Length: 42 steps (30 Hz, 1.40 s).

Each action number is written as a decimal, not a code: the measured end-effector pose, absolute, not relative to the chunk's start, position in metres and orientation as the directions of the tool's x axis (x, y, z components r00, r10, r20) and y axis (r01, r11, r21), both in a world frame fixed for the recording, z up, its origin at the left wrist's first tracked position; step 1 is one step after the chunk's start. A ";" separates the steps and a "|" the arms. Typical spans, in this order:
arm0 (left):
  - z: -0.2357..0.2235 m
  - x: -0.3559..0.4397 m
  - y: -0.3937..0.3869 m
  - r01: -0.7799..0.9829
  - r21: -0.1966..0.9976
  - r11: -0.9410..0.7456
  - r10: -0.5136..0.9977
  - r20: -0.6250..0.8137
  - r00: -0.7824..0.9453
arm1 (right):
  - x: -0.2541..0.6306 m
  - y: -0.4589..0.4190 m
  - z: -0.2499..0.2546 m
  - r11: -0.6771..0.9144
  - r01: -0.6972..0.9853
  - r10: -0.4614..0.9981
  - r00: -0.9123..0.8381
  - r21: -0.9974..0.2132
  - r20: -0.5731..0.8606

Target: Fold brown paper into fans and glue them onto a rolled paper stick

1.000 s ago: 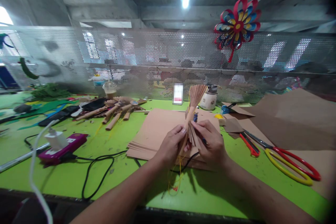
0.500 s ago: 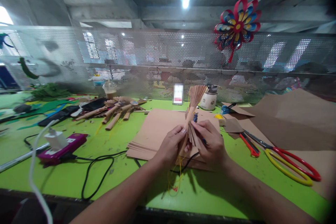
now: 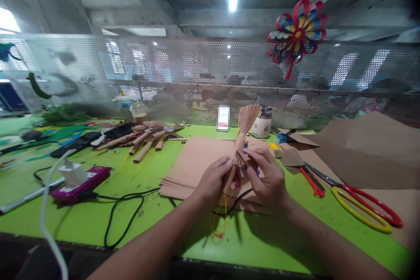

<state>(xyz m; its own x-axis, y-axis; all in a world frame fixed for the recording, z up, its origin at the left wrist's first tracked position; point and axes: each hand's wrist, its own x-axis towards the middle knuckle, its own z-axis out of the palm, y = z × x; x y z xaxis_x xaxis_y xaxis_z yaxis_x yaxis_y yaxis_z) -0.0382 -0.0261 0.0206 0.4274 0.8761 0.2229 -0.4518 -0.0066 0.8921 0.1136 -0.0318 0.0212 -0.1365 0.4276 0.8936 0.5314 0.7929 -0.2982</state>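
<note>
My left hand [image 3: 217,178] is wrapped round the lower, rolled part of a pleated brown paper piece [image 3: 248,123], holding it upright with a slight tilt. Its pleats fan out at the top, and a smaller fan of folds flares at the middle. My right hand [image 3: 267,177] has its thumb and index finger pinched at the edge of that smaller fan. Yellow thread [image 3: 226,201] hangs below my left hand. Under both hands lies a stack of brown paper sheets [image 3: 197,155]. Something dark blue shows behind the folds, too small to name.
Large scissors [image 3: 364,201] and a red utility knife [image 3: 316,181] lie at right beside brown paper [image 3: 367,148]. Several paper rolls [image 3: 144,148] lie at left, near a purple power strip [image 3: 82,183] with a black cable [image 3: 124,203]. A phone [image 3: 223,118] and a bottle [image 3: 261,124] stand behind.
My right fingers have shifted up along the folds, and the small fan is spread differently. My left hand keeps its hold. The whole view has shifted slightly.
</note>
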 end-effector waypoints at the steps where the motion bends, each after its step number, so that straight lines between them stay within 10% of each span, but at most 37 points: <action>1: 0.020 -0.039 -0.026 -0.458 0.889 0.007 0.875 0.216 0.433 | 0.114 -0.033 0.023 0.791 0.534 0.422 -0.125 -0.297 0.898; 9: 0.020 -0.043 -0.024 -0.498 0.845 0.197 0.873 0.080 0.481 | 0.122 -0.025 0.027 0.724 0.479 0.538 0.058 -0.496 0.841; 17: 0.030 -0.044 -0.026 -0.499 0.802 0.329 0.834 0.001 0.552 | 0.131 -0.008 0.026 0.429 0.072 0.903 -0.038 -0.900 0.427; 29: 0.030 -0.048 -0.026 -0.500 0.792 0.350 0.779 0.051 0.625 | 0.122 -0.014 0.028 0.119 -0.398 0.956 -0.203 -0.910 0.214; 42: 0.027 -0.040 -0.029 -0.475 0.835 0.277 0.812 0.061 0.581 | 0.111 -0.027 0.031 0.126 -0.389 0.959 -0.188 -0.913 0.213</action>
